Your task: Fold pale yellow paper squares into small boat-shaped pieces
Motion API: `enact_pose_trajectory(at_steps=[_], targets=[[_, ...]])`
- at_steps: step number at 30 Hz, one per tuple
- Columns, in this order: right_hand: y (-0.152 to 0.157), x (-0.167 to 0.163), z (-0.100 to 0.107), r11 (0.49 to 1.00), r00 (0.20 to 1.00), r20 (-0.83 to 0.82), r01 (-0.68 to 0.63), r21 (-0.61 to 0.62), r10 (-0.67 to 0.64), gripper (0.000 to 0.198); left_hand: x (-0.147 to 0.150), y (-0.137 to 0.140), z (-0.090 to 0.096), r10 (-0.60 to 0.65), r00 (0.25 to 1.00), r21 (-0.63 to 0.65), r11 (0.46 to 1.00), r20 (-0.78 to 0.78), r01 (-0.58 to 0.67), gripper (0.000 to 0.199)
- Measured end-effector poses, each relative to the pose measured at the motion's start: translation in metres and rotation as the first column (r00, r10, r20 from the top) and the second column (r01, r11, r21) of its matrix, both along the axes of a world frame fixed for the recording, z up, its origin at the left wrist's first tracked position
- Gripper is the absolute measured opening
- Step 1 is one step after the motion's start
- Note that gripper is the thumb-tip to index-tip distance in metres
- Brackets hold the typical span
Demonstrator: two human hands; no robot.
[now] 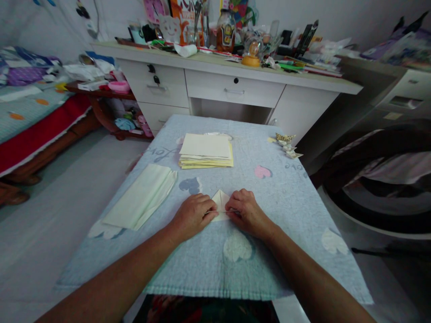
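Here, in the head view, a person works with two bare hands over a worktop (198,269) spread with a pale blue cloth printed with hearts. The small folded paper (220,201) lies near the middle of the worktop's near half, between the hands, its pointed end facing away from the person and a crease running down from the tip. The left hand (195,212) has its grip closed on the paper's left side, thumb and fingers pinching the edge. The right hand (248,212) likewise has its grip clamped on the right side, fingers curled; the fingers hide part of the folds.

Beyond the hands sits a stack of sheets (205,146), cream on top with yellow ones showing below. To the left, a larger pale folded sheet (139,197) lies at a slant, well apart from the hands. Near the far right corner rest several small folded pieces (287,146), close together, one of them darkly patterned.

Behind the worktop stands a white drawer unit (232,89) crowded with items, among them a jar (226,33). A bed (30,112) is at the left, a front-loading washing machine (400,105) at the right.
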State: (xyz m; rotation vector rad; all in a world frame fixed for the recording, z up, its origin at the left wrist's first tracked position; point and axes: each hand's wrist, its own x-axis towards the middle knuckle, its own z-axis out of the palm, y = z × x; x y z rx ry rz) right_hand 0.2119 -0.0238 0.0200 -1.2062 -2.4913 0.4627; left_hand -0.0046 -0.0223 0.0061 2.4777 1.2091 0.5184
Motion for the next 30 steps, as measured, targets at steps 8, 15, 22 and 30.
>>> enact_pose_trajectory(at_steps=[8, 15, 22, 30], targets=[[0.001, -0.007, 0.0, 0.999, 0.999, -0.014, -0.042, -0.014, 0.042, 0.01, 0.001, -0.002, -0.003, -0.068, 0.997, 0.044, 0.997, 0.032, 0.066, 0.012], [0.001, -0.005, -0.002, 0.999, 1.0, -0.013, 0.016, -0.036, -0.016, 0.014, 0.003, -0.002, -0.002, -0.002, 1.0, 0.002, 1.0, 0.01, 0.002, 0.021], [0.007, 0.001, -0.006, 0.982, 0.986, 0.008, 0.165, -0.087, -0.165, 0.015, 0.002, -0.003, 0.003, 0.133, 0.989, -0.044, 0.99, -0.061, -0.136, 0.024], [0.01, 0.007, -0.007, 0.95, 0.954, 0.055, 0.299, -0.092, -0.295, 0.018, -0.002, -0.003, 0.005, 0.234, 0.957, 0.03, 0.972, -0.173, -0.233, 0.029]])
